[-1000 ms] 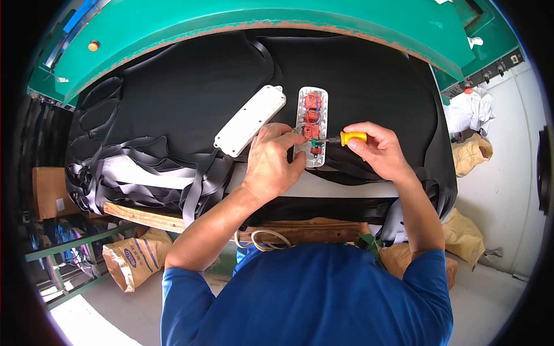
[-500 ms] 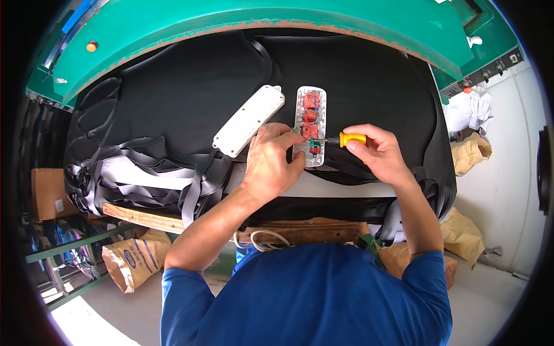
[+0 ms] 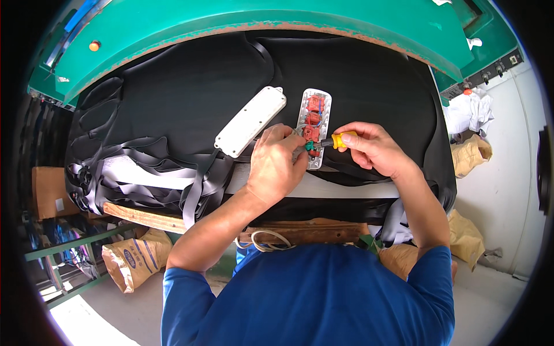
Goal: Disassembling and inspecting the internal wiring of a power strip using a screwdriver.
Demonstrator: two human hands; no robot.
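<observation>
An opened power strip housing (image 3: 325, 105) lies on black sheeting, with red socket parts, thin wires and a green piece (image 3: 310, 146) inside. My right hand (image 3: 375, 147) is closed around the yellow handle of a screwdriver (image 3: 344, 140). Its shaft points left, and the tip meets the green piece. Over the housing's lower left edge, the thumb and fingers of my left hand (image 3: 276, 164) are pinched beside that piece; what lies between them is hidden. Left of the housing, a white elongated cover (image 3: 251, 121) rests at a slant.
Black sheeting (image 3: 190, 86) covers the work surface, with loose strips (image 3: 167, 151) bunched at the front left. A green machine frame (image 3: 259, 14) curves across the back. A wooden edge (image 3: 311, 232) and a coiled pale cable (image 3: 271, 239) are near my body. Paper sacks (image 3: 135, 259) stand below.
The power strip housing has shifted slightly right and tilted a little. My right hand has moved the screwdriver slightly left, and its handle is angled differently. My left hand stays beside the green piece.
</observation>
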